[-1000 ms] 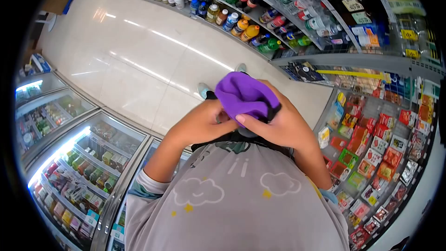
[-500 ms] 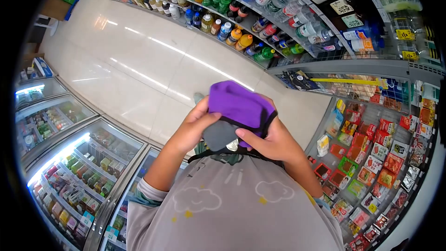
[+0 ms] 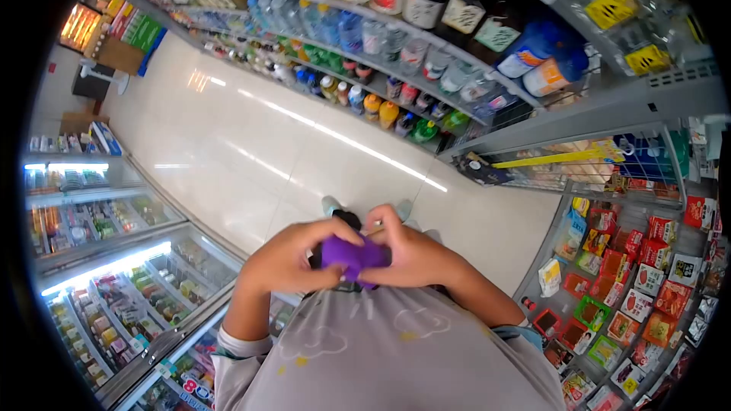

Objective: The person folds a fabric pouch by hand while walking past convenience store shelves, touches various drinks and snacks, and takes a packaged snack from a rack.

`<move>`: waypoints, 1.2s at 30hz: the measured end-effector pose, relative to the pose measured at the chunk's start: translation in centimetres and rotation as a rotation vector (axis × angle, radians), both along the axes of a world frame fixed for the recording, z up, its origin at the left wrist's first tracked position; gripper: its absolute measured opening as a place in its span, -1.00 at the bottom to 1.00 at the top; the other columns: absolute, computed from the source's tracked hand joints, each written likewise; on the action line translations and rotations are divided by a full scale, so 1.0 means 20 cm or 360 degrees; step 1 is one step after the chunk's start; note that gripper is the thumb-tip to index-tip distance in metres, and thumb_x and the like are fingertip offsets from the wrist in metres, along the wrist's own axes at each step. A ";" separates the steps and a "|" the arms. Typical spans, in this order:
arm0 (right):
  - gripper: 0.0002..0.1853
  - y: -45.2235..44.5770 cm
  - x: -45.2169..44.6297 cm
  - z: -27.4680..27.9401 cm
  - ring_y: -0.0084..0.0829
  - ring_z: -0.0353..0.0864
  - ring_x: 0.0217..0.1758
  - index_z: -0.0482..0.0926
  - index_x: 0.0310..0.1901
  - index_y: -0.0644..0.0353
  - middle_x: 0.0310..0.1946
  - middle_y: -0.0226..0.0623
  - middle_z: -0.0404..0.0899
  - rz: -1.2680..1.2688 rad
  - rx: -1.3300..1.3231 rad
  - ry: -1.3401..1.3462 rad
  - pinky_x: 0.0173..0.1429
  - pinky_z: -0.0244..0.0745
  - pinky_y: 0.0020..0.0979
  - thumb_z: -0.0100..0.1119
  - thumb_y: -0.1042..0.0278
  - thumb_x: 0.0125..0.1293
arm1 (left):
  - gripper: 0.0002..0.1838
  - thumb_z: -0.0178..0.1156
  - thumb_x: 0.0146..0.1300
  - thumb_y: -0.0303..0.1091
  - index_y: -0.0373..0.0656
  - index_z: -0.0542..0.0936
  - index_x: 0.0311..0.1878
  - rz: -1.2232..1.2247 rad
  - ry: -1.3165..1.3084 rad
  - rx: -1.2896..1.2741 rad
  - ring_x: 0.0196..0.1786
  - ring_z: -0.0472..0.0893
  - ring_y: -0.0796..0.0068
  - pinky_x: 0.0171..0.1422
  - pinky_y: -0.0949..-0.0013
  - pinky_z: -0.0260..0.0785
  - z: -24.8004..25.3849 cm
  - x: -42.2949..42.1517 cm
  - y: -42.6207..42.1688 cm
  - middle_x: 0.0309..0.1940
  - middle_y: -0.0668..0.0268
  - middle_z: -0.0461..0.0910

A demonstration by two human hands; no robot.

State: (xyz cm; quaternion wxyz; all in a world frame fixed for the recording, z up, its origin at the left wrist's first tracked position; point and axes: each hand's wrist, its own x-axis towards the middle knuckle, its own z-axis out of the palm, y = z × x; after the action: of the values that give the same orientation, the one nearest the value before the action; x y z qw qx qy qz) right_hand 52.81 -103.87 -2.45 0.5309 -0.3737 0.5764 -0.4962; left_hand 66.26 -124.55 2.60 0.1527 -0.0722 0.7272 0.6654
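Note:
A piece of purple cloth [image 3: 352, 256] is bunched up close to my body at waist height. My left hand [image 3: 298, 257] grips it from the left, its fingers and thumb curled round the folds. From the other side my right hand [image 3: 407, 255] pinches the cloth, with the index finger bent and raised. The cloth's dark edging and grey part are mostly hidden by my hands and its folds. Just below lies my light grey shirt [image 3: 381, 342] with cloud prints.
Drink shelves [image 3: 365, 61] run along the far side. Glass-doored coolers [image 3: 122, 289] stand on the left. Racks of packaged snacks [image 3: 624, 289] fill the right, beside a wire basket [image 3: 579, 167] with a yellow strip. Pale tiled floor [image 3: 228, 152] lies between them.
The purple cloth was spread out between my hands and is now folded into a small bunch. Both hands have come lower and nearer my body. The view has tilted up towards the aisle.

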 end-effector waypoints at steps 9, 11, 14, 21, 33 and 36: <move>-0.47 0.42 -0.22 -0.20 -0.40 0.68 0.04 0.46 0.29 0.24 -0.03 -0.31 0.65 -0.0789 -0.0367 -0.0304 0.16 0.60 -0.32 0.28 0.56 0.27 | -0.48 0.22 0.11 -0.50 -0.04 0.59 0.21 -0.0444 0.0393 -0.0613 0.06 0.62 -0.03 0.12 0.08 0.51 0.04 -0.65 0.59 0.14 0.08 0.55; -0.67 0.48 -0.19 -0.28 -0.48 0.69 -0.20 0.55 0.11 0.26 -0.17 -0.28 0.67 -0.1293 -0.0040 -0.0798 -0.09 0.63 -0.41 0.19 0.60 0.31 | -0.40 0.21 0.14 -0.55 0.02 0.57 0.32 -0.0324 0.0851 -0.1200 0.12 0.60 0.01 0.18 0.07 0.51 -0.03 -0.72 0.63 0.20 0.11 0.54; -0.84 0.54 -0.22 -0.34 -0.55 0.50 -0.51 0.57 -0.09 0.19 -0.43 -0.38 0.58 -0.1895 0.0011 -0.1159 -0.42 0.39 -0.52 0.34 0.41 0.39 | -0.36 0.22 0.14 -0.59 0.05 0.57 0.35 -0.0520 0.1040 -0.1370 0.17 0.59 0.05 0.23 0.10 0.51 -0.06 -0.90 0.54 0.23 0.15 0.54; -0.71 0.76 0.09 -0.42 -0.67 0.29 -0.63 0.43 -0.32 -0.03 -0.57 -0.60 0.38 -0.2454 0.0283 -0.1470 -0.55 0.16 -0.52 0.46 0.32 0.33 | -0.57 0.20 0.14 -0.61 -0.08 0.66 0.09 -0.0725 0.1460 -0.1291 0.04 0.65 0.14 0.06 0.17 0.55 0.05 -1.38 0.27 0.12 0.25 0.61; -0.72 -0.14 -0.69 -0.34 -0.67 0.29 -0.66 0.47 -0.31 0.05 -0.55 -0.57 0.41 -0.2263 -0.0137 -0.0998 -0.60 0.12 -0.52 0.50 0.39 0.22 | -0.67 0.26 0.14 -0.58 -0.15 0.71 -0.01 -0.0597 0.1560 -0.0804 -0.02 0.66 0.20 -0.03 0.23 0.55 0.04 -1.65 -0.38 0.02 0.27 0.64; -0.73 -0.34 -0.73 -0.19 -0.71 0.29 -0.63 0.50 -0.28 0.04 -0.52 -0.59 0.43 -0.2313 0.0053 -0.0734 -0.58 0.13 -0.55 0.52 0.40 0.22 | -0.67 0.22 0.14 -0.64 -0.20 0.70 -0.02 -0.0579 0.1688 -0.0821 0.05 0.62 0.05 0.12 0.13 0.49 0.09 -1.67 -0.48 0.05 0.15 0.64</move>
State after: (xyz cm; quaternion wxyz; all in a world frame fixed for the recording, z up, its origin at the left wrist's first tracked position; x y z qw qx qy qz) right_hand 38.24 -110.60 -6.22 0.1834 0.2208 0.5593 -0.7777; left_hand 32.89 -134.05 4.46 -0.1412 0.3590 0.8422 0.3766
